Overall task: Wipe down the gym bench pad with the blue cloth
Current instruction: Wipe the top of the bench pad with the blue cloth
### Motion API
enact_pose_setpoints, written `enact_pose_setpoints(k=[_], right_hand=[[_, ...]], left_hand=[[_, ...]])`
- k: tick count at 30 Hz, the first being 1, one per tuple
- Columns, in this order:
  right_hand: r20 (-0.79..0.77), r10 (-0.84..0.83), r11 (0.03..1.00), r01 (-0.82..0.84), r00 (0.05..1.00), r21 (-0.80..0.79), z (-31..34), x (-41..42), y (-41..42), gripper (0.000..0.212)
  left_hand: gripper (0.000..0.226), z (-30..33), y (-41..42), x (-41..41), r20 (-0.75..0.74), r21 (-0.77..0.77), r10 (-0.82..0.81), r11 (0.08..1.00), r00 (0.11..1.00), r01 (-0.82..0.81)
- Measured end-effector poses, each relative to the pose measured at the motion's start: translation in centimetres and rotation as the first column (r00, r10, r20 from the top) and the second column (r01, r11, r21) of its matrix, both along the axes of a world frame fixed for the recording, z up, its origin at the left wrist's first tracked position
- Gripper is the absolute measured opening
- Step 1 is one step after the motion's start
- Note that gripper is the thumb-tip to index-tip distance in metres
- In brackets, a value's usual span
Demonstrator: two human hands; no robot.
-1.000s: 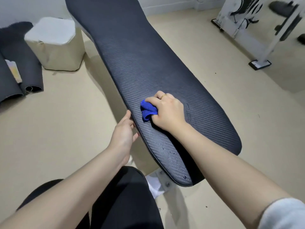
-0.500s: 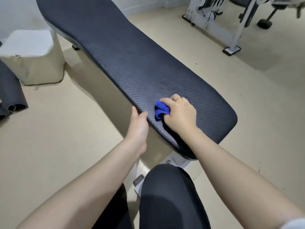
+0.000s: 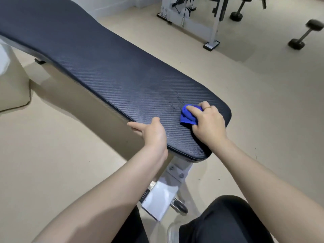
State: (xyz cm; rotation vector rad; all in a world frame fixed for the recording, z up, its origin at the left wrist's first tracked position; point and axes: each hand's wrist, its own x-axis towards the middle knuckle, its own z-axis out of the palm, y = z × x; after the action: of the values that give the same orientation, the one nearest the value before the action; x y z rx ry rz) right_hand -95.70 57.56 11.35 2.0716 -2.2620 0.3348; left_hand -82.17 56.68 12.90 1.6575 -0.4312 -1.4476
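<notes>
Right hand [image 3: 209, 126] presses blue cloth [image 3: 188, 116] on bench pad [image 3: 105, 67], L hand [image 3: 150, 133] grips edge.

The long dark carbon-weave padded desk [image 3: 108, 71] lies open beyond both hands, nothing resting on it. Beige floor [image 3: 263, 102] right stays free; black dumbbells [image 3: 305, 35] and white machine frame [image 3: 191, 18] stand well apart.
</notes>
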Motion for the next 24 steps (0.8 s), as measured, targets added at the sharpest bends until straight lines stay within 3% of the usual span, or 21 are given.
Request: enact_pose_setpoints(k=[4, 6, 9, 11, 13, 16, 18, 22, 24], right_hand=[[-0.004, 0.314, 0.948, -0.314, 0.949, -0.044, -0.7, -1.1, 4.5, 0.049], [-0.013, 0.229, 0.973, -0.229, 0.973, -0.041, -0.8, -3.5, 2.2, 0.047], [0.037, -0.125, 0.992, 0.126, 0.991, -0.030, -0.9, -6.9, -3.0, 0.050], [0.022, -0.207, 0.978, 0.207, 0.978, -0.002, -0.8, -7.6, -3.9, 0.049], [0.000, -0.171, 0.985, 0.171, 0.985, 0.009, -0.3, -6.4, -2.4, 0.050], [0.044, 0.111, 0.994, -0.110, 0.993, -0.010, -0.7, -4.8, 1.1, 0.049], [0.047, 0.188, 0.982, -0.189, 0.981, 0.019, -0.6, -6.1, -0.6, 0.048], [0.031, -0.100, 0.994, 0.099, 0.994, 0.044, -0.5, -7.5, -8.4, 0.047], [0.017, -0.140, 0.989, 0.139, 0.990, 0.049, -0.1, -5.6, -10.7, 0.045]], left_hand=[[0.083, 0.1, -0.6, -0.8, 0.057, 0.021, 0.091, 0.996, 0.994, -0.092], [0.083, -0.1, -0.9, -1.1, 0.068, 0.029, 0.115, 0.993, 0.991, -0.117], [0.082, -0.4, -1.0, -1.4, 0.112, 0.013, 0.147, 0.989, 0.983, -0.149], [0.082, -0.5, -0.9, -1.6, 0.139, 0.011, 0.144, 0.989, 0.980, -0.147], [0.081, -0.2, -0.6, -1.7, 0.151, 0.012, 0.139, 0.990, 0.979, -0.143], [0.080, 0.0, -0.7, -1.7, 0.177, 0.010, 0.149, 0.988, 0.973, -0.153], [0.079, -0.2, -0.7, -1.6, 0.184, 0.012, 0.157, 0.987, 0.970, -0.162], [0.078, -0.7, -0.8, -1.8, 0.178, -0.011, 0.205, 0.978, 0.963, -0.206], [0.075, -0.7, -1.2, -2.0, 0.197, -0.004, 0.245, 0.968, 0.949, -0.250]])
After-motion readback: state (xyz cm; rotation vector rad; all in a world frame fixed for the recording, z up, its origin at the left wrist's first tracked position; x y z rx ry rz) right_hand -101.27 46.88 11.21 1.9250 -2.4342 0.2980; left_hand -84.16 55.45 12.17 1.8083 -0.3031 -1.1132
